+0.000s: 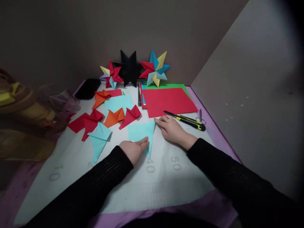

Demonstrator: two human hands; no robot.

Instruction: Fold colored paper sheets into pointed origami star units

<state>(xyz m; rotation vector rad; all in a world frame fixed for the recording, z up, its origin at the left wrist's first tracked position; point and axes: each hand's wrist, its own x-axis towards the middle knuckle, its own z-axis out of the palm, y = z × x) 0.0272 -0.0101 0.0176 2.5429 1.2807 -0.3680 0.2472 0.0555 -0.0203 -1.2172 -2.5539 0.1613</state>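
A light blue sheet of paper (140,129), with a slanted right edge, lies in front of me. My left hand (135,149) rests on its lower part, fingers stretched out and pressed flat. At the paper's upper right corner is my right hand (171,129), its index finger stretched out to touch the corner. A ring shows on one finger of that hand. Left of the sheet sit folded paper pieces: a light blue one (101,137), a dark red one (92,122), an orange one (114,117) and a red one (131,115).
A yellow-and-black utility knife (190,122) lies beyond my right hand, near small scissors (200,117). Red sheets (169,101) are stacked behind. Paper stars, one black (129,69) and one multicoloured (155,70), lean on the wall. A phone (88,88) lies at the back left.
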